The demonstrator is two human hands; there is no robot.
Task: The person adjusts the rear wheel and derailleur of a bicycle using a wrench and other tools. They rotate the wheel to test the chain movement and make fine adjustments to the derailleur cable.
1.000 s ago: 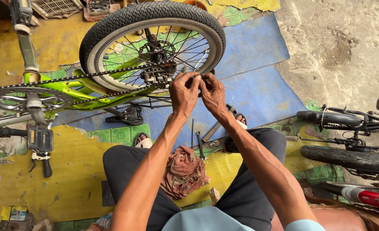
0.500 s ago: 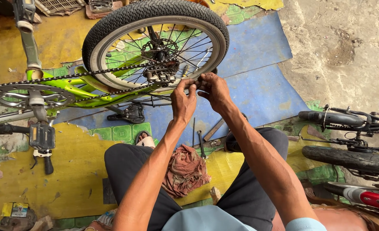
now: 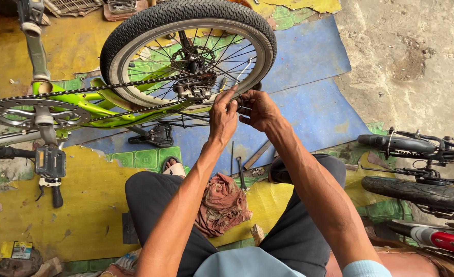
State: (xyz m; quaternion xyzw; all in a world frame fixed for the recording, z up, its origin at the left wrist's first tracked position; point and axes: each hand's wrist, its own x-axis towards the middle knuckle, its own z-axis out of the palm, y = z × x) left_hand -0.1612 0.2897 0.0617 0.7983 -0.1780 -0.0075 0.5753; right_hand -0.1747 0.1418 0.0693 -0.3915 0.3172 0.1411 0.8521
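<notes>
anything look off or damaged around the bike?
The green bike lies upside down, rear wheel up, both hands at its axle. The floor covering is torn and patchy, and a rag and tools lie loose on it.

Whatever small part the left hand (image 3: pixel 223 117) and right hand (image 3: pixel 257 109) are pinching beside the rear wheel (image 3: pixel 150 23) is staying hidden behind their fingers, while the second bicycle (image 3: pixel 421 169) is running off the right edge and a saddle (image 3: pixel 396 259) is disappearing below.
</notes>
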